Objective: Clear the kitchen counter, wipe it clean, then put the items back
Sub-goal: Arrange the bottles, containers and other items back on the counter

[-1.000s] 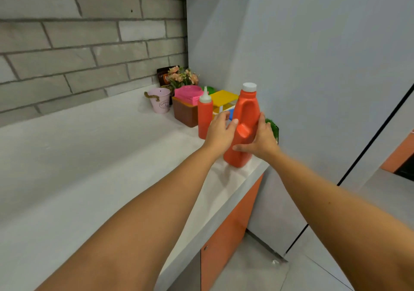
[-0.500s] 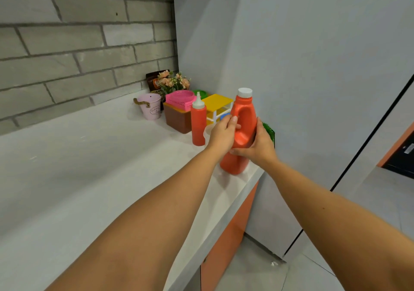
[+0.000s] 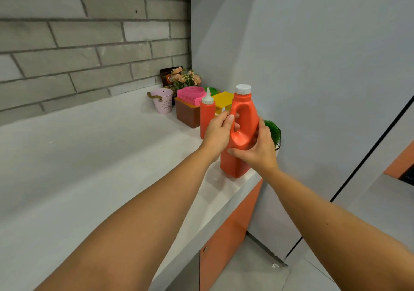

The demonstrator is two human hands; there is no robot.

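The orange jug [image 3: 245, 111], white-capped, stands upright at the front right corner of the tabletop [image 3: 89, 156]. The left hand [image 3: 218, 131] grips its handle. The right hand [image 3: 259, 149] wraps around its body. From the jug, a red squeeze bottle [image 3: 206, 113] stands just beside it at 10 o'clock, a brown box [image 3: 187, 113] lies beyond that, and a green plant [image 3: 273, 129] sits at 3 o'clock.

Red-orange jug [image 3: 244, 120] with white cap [image 3: 243, 89], pink pail [image 3: 163, 100], yellow stand [image 3: 223, 99], grey brick wall [image 3: 89, 44]
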